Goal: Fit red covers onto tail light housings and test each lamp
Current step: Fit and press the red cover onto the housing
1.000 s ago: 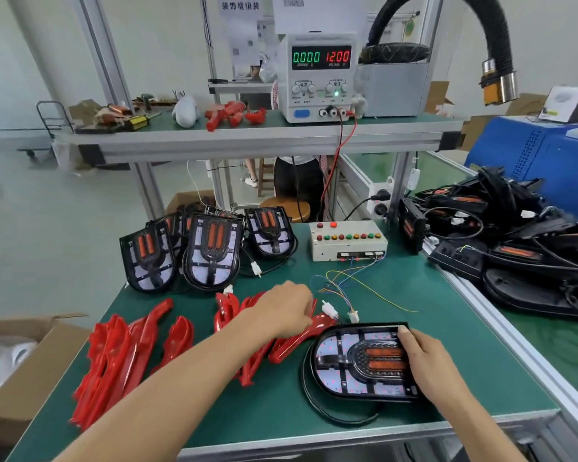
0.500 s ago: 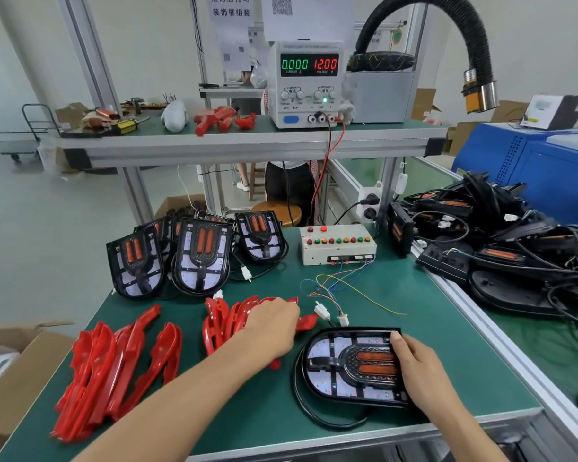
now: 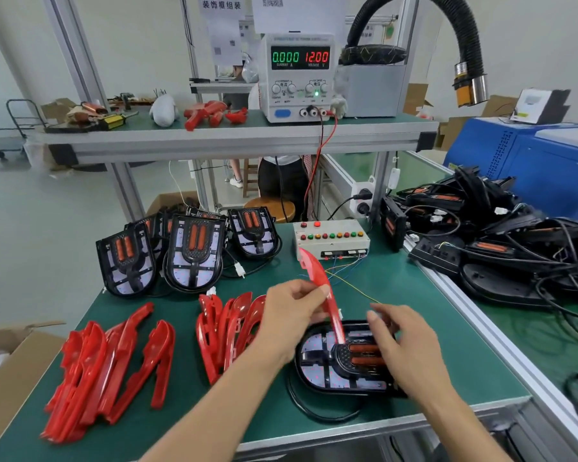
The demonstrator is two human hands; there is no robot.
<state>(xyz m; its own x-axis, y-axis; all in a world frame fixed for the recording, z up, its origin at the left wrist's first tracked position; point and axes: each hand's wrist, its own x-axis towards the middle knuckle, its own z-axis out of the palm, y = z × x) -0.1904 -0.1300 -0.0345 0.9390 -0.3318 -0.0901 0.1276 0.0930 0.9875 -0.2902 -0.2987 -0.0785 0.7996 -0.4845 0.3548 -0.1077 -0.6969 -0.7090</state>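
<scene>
Green bench (image 3: 397, 295): my left hand (image 3: 291, 315) pinches one red cover (image 3: 321, 288) tilted over the housing (image 3: 341, 361) lying before me; my right hand (image 3: 404, 338) hovers loosely spread, holding nothing. Cover unseated, lamp untested, other housings (image 3: 194, 251) still bare.

Left hand (image 3: 291, 315) grips a red cover (image 3: 321, 288) over the housing (image 3: 344, 361); right hand (image 3: 404, 338) seemingly hovers.

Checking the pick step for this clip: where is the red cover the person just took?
In the head view, the red cover is pinched in the left hand, held tilted above the housing at the bench's front, just left of the right hand.
</scene>
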